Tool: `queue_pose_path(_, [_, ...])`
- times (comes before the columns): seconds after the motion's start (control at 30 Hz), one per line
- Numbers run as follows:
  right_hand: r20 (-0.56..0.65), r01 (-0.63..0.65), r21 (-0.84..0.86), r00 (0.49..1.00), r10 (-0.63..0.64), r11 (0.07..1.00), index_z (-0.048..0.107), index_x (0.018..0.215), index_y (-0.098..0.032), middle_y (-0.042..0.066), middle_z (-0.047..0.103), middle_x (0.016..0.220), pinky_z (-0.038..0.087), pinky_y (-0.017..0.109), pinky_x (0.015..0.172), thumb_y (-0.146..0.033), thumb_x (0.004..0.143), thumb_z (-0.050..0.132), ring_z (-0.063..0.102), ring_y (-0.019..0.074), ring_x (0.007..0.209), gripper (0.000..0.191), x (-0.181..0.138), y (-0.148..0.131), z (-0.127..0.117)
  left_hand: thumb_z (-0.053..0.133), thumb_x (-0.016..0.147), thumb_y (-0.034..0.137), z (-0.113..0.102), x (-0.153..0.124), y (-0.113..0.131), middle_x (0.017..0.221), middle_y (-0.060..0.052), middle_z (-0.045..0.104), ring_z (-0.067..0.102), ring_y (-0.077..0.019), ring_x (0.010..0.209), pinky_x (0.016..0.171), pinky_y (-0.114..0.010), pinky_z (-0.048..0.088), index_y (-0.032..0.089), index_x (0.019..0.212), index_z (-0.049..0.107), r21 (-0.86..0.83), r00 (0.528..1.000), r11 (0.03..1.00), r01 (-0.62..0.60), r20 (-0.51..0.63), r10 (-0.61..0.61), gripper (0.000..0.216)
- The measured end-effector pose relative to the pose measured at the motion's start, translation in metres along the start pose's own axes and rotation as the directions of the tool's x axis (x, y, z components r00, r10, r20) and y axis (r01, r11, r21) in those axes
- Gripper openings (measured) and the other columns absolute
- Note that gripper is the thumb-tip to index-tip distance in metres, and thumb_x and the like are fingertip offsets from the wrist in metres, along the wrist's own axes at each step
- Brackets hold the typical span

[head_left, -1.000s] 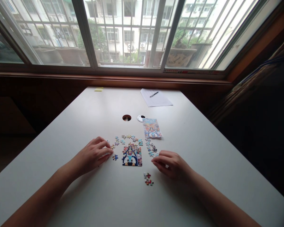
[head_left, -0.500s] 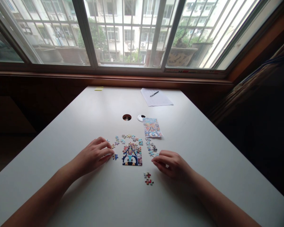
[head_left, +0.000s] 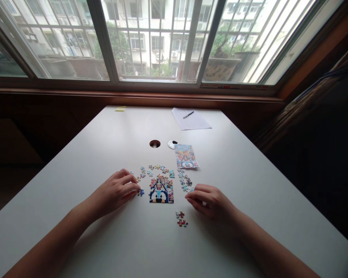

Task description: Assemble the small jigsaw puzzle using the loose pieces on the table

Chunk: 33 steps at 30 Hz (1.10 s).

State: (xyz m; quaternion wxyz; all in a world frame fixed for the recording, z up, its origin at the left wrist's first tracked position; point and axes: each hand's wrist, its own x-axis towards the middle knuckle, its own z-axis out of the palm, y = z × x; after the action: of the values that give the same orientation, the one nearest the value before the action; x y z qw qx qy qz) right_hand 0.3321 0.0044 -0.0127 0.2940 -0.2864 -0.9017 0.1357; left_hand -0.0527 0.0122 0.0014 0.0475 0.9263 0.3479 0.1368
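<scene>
1. Location: the partly joined puzzle (head_left: 161, 193) lies flat on the white table (head_left: 234, 154), between the two hands; its near edge is straight, its far edge ragged.
2. Left hand (head_left: 116, 191): fingers bent, fingertips at the dark-blue loose piece (head_left: 141, 192) left of the puzzle. Whether they grip it cannot be told.
3. Right hand (head_left: 210, 200): thumb and forefinger narrowly spaced, just beside the near end of the right-hand loose pieces (head_left: 182, 182). Whether anything is pinched cannot be told.
4. Other items: a small near group of pieces (head_left: 182, 222) lies nearer than the puzzle, to its right; the printed picture sheet (head_left: 186, 156) lies beyond, at far right.
5. Handling, loose pieces: judged light, thin and fairly stiff, likely to slide on the smooth top. Knobs appear the weak points; pinch opposite edges between thumb and fingertip.
6. Handling, joined puzzle: judged liable to part at the seams if lifted by one corner. Steady it with flat fingertips along the straight near edge; avoid pressing the ragged far edge.
</scene>
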Motion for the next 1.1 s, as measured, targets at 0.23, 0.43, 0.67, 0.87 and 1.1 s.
queue_pose_path(0.23, [0.006,0.003,0.001,1.0,-0.003,1.0,0.07,0.096,-0.018,0.002,0.057,0.069,0.038,0.025,0.057,-0.019,0.099,0.056,0.048,0.0123,0.059,0.015,-0.0003,0.0001,-0.0007,0.056,0.102,0.024,0.0008,-0.0001,-0.0003,0.107,-0.006,0.068,0.055,-0.023,0.104,0.083,-0.034,0.05,0.027,0.114,0.07,-0.005,1.0,1.0,-0.006,-0.003,0.006,0.019])
queue_pose_path(0.43, [0.01,-0.002,0.008,1.0,0.002,1.0,0.07,0.097,-0.019,0.003,0.059,0.071,0.038,0.025,0.058,-0.019,0.098,0.057,0.05,0.0128,0.06,0.013,-0.0018,0.0021,0.0007,0.056,0.102,0.024,-0.0003,0.0007,0.0003,0.108,-0.005,0.068,0.054,-0.0237,0.106,0.084,-0.035,0.049,0.028,0.115,0.07,-0.01,1.0,1.0,0.006,0.013,-0.006,0.02])
queue_pose_path(0.67, [0.019,0.002,0.038,1.0,-0.003,0.999,0.07,0.1,-0.019,0.003,0.059,0.072,0.039,0.025,0.057,-0.018,0.098,0.057,0.05,0.0121,0.06,0.013,-0.0023,0.0034,0.0008,0.057,0.101,0.024,-0.0002,-0.0001,0.0007,0.107,-0.004,0.068,0.054,-0.0229,0.104,0.084,-0.034,0.049,0.029,0.115,0.07,-0.017,1.0,1.0,0.006,0.006,-0.006,0.019])
queue_pose_path(0.87, [0.012,0.003,0.03,1.0,-0.003,1.0,0.07,0.1,-0.018,0.002,0.059,0.071,0.039,0.025,0.058,-0.019,0.099,0.057,0.049,0.0121,0.06,0.014,-0.0029,0.0041,0.0016,0.057,0.102,0.025,0.0001,-0.0001,-0.0001,0.107,-0.005,0.068,0.054,-0.0231,0.104,0.084,-0.034,0.049,0.028,0.115,0.07,-0.012,1.0,1.0,0.002,0.011,-0.002,0.019])
queue_pose_path(1.1, [0.018,0.004,0.023,1.0,-0.005,1.0,0.07,0.1,-0.019,0.002,0.058,0.07,0.039,0.025,0.057,-0.021,0.1,0.056,0.049,0.0123,0.059,0.015,-0.0016,0.003,0.0007,0.057,0.101,0.024,-0.0022,0.0008,0.0024,0.105,-0.006,0.069,0.056,-0.0226,0.103,0.083,-0.034,0.051,0.026,0.112,0.071,-0.026,1.0,1.0,-0.016,-0.019,0.016,0.018])
